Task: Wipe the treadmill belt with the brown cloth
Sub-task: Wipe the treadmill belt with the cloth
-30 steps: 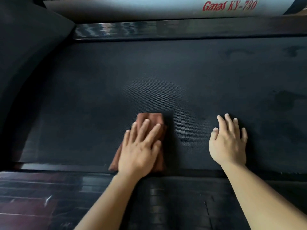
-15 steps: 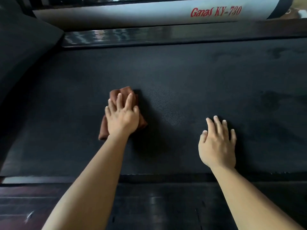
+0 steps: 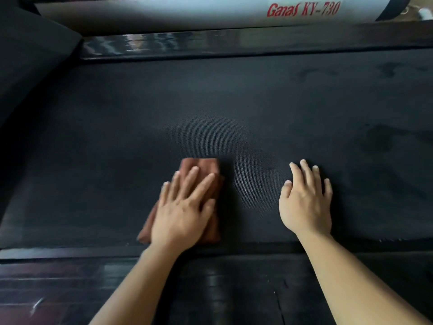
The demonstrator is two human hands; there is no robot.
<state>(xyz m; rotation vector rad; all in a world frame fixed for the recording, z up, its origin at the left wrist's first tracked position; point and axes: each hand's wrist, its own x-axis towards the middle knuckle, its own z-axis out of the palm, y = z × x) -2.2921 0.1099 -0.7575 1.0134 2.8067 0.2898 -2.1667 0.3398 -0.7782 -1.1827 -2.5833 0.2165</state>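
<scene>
1. Treadmill belt (image 3: 210,109): black, fine-textured, filling most of the view. It runs left to right because the person faces it from the side. Darker patches (image 3: 379,141) show at the right; whether they are damp or dirt cannot be told.

2. Grey frame tube (image 3: 164,10): lies along the far edge, with red lettering "Ganas KY-730" (image 3: 303,9).

3. Far side rail (image 3: 210,43): a glossy dark strip between the tube and the belt.

4. Near side rail (image 3: 70,252): borders the belt on the person's side. Both forearms cross it to reach the belt.

5. Right hand (image 3: 304,205): empty, lying flat on bare belt well apart from the cloth. The fingers are straight and close together, grasping nothing. It likely serves as a brace for the lean forward.

6. Left hand (image 3: 182,212): the palm is down on the cloth with fingers straight and spread. It presses the cloth without clutching it, likely to spread pressure over the whole pad.

7. Brown cloth (image 3: 201,166): folded into a thick oblong so the hand covers most of it. It lies flat on the belt near the near rail, left of centre. Its far end shows beyond the fingertips and a corner shows by the wrist.

8. Containers: none in view.
</scene>
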